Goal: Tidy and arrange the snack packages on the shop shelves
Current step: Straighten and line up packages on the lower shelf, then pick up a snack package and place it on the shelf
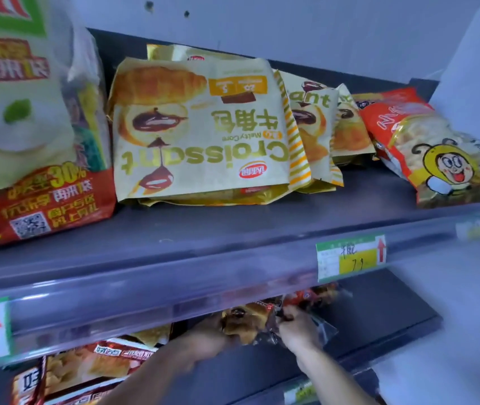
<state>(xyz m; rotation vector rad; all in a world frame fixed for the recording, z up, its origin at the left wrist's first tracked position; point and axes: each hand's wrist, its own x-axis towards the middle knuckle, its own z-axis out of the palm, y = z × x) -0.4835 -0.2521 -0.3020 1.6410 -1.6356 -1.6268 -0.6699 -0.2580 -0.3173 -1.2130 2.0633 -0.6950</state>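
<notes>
On the lower shelf, both hands hold a brown and red snack package [250,320] just under the upper shelf's front rail. My left hand [206,337] grips its left side. My right hand [297,325] pinches its clear right edge. More brown packages [92,366] lie at the lower left. On the upper shelf, a yellow Croissant bag [200,127] stands upside down, with further croissant bags [320,121] leaning behind it to the right.
A large green and red bag [22,127] fills the upper left. A red bag with a bee cartoon [437,147] lies at the upper right. The shelf rail [174,276] carries a yellow price tag [352,255]. The dark lower shelf [385,311] extends right.
</notes>
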